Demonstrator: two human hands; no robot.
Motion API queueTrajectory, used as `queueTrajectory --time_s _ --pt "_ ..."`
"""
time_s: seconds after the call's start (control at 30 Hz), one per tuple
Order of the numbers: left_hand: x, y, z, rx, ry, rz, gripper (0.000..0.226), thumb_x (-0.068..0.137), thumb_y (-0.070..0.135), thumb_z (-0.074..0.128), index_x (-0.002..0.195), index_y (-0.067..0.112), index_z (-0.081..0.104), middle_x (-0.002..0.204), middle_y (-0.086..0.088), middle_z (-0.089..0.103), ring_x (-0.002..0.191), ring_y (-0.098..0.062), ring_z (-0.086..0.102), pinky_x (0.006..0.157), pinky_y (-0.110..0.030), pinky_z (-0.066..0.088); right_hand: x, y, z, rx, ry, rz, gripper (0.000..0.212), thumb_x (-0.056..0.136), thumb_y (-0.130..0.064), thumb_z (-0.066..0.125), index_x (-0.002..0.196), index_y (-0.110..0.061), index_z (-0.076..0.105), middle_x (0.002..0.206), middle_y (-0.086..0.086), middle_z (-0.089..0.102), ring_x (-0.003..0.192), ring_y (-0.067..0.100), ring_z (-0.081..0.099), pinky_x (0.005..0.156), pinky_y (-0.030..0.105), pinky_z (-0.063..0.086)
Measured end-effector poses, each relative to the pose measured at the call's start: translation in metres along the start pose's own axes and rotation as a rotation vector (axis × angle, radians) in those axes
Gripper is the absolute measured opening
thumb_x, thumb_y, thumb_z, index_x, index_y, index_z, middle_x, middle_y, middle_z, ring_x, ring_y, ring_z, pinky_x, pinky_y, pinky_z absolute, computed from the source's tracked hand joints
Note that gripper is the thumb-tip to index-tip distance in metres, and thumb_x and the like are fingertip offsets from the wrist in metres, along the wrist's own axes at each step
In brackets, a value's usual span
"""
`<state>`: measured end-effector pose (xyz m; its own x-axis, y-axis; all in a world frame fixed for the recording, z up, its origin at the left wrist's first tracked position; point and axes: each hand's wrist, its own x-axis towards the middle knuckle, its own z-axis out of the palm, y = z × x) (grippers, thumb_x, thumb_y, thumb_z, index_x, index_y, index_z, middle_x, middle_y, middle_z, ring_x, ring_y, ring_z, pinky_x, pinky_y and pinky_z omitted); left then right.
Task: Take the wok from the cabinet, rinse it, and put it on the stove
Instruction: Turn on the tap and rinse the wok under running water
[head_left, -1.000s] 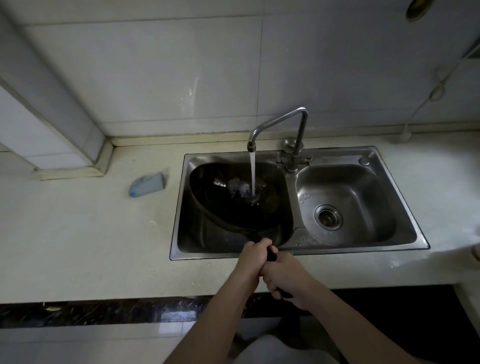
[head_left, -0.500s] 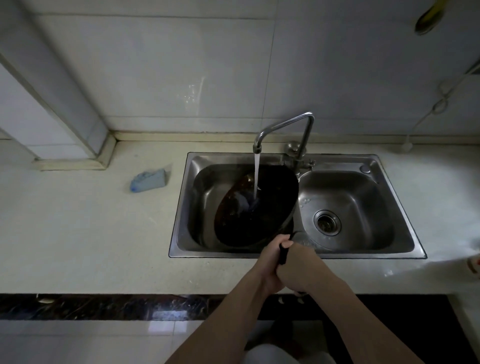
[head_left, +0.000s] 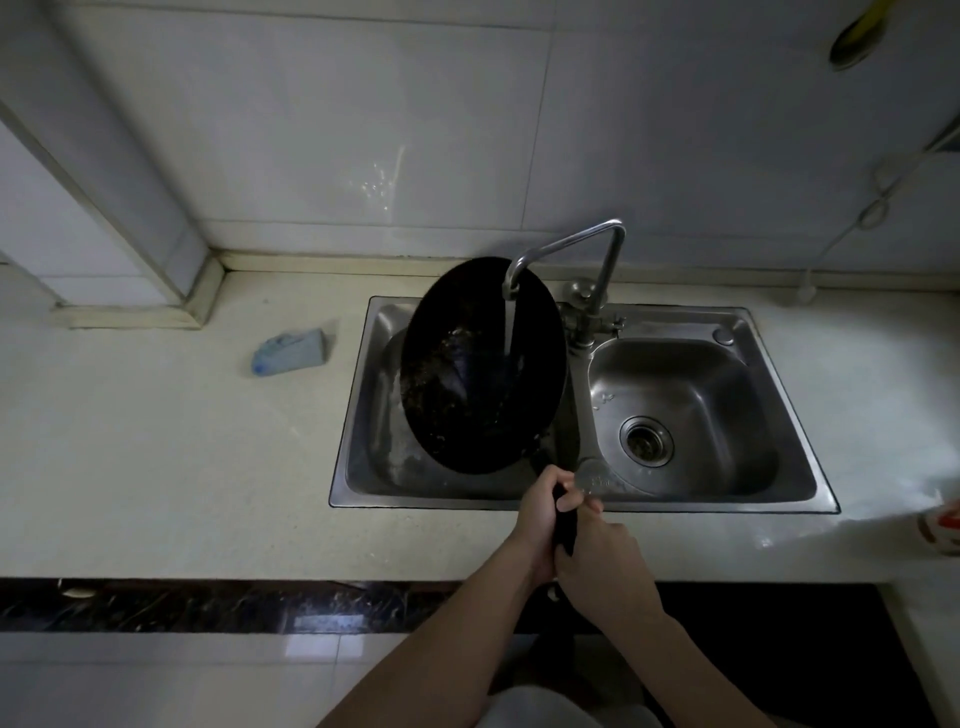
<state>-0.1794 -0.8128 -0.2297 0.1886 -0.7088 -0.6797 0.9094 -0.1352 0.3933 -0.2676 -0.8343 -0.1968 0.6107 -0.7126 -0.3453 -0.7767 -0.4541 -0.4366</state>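
Note:
The black wok (head_left: 480, 364) stands tilted steeply on edge over the left basin of the steel double sink (head_left: 779, 405), its inside facing me. Water runs from the bent faucet (head_left: 566, 249) onto its inner wall. Both hands grip the wok's dark handle at the sink's front rim: my left hand (head_left: 540, 512) sits higher on it, my right hand (head_left: 602, 566) just below. Much of the handle is hidden by my fingers.
A blue sponge (head_left: 291, 352) lies on the pale counter (head_left: 156, 467) left of the sink. The right basin has an open drain (head_left: 645, 440). A red and white item (head_left: 943, 525) shows at the right edge. A tiled wall rises behind.
The wok has been raised from lying low in the left basin to standing nearly upright, its far rim now above the back of the sink under the faucet. Both hands stay on the handle.

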Motion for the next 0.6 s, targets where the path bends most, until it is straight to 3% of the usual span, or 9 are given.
queueTrajectory --time_s 0.13,0.23,0.33,0.43,0.53,0.6 --pt "0.01 0.002 -0.007 0.083 0.091 0.119 0.039 0.093 0.014 0.052 0.057 0.017 0.037 0.052 -0.001 0.031 0.061 -0.023 0.054 0.067 -0.029 0.05 0.007 0.006 0.007 0.153 -0.004 -0.019 0.028 0.085 -0.016 0.059 0.113 -0.015 0.058 0.084 0.004 0.067 0.073 0.022 0.065 0.063 0.031 0.051" --pt "0.011 0.006 -0.012 0.131 0.14 0.168 0.039 0.095 0.014 0.057 0.059 0.014 0.039 0.054 -0.004 0.033 0.063 -0.024 0.052 0.068 -0.031 0.054 0.014 0.009 0.012 0.241 -0.011 -0.072 0.028 0.086 -0.018 0.063 0.114 -0.017 0.061 0.084 -0.005 0.062 0.068 0.007 0.06 0.057 0.013 0.043" --pt "0.007 0.01 -0.016 0.199 0.147 0.223 0.036 0.099 0.016 0.057 0.066 0.013 0.043 0.054 -0.004 0.041 0.064 -0.025 0.06 0.075 -0.035 0.052 0.02 0.009 0.019 0.33 -0.024 -0.119 0.013 0.088 -0.017 0.064 0.099 -0.023 0.061 0.081 -0.016 0.057 0.067 -0.002 0.058 0.059 0.011 0.042" --pt "0.0 0.014 -0.019 0.3 0.164 0.284 0.034 0.101 0.022 0.059 0.07 0.013 0.047 0.058 -0.002 0.048 0.07 -0.024 0.064 0.08 -0.038 0.053 0.026 0.006 0.026 0.416 -0.051 -0.121 0.01 0.086 -0.018 0.067 0.096 -0.02 0.067 0.084 -0.016 0.062 0.073 -0.002 0.062 0.062 0.009 0.045" --pt "-0.004 0.016 -0.03 0.47 0.213 0.359 0.035 0.101 0.027 0.058 0.071 0.012 0.05 0.063 -0.003 0.053 0.072 -0.021 0.064 0.077 -0.032 0.055 0.025 -0.002 0.033 0.582 -0.094 -0.068 0.006 0.084 -0.009 0.065 0.086 -0.014 0.066 0.07 -0.007 0.066 0.058 0.004 0.062 0.052 0.018 0.043" --pt "-0.006 0.018 -0.038 0.57 0.234 0.402 0.036 0.097 0.032 0.06 0.066 0.017 0.054 0.065 -0.004 0.056 0.073 -0.023 0.061 0.079 -0.042 0.053 0.021 -0.009 0.037 0.71 -0.137 -0.016 0.01 0.085 0.0 0.055 0.083 -0.006 0.062 0.054 -0.002 0.059 0.041 0.01 0.053 0.04 0.027 0.038"
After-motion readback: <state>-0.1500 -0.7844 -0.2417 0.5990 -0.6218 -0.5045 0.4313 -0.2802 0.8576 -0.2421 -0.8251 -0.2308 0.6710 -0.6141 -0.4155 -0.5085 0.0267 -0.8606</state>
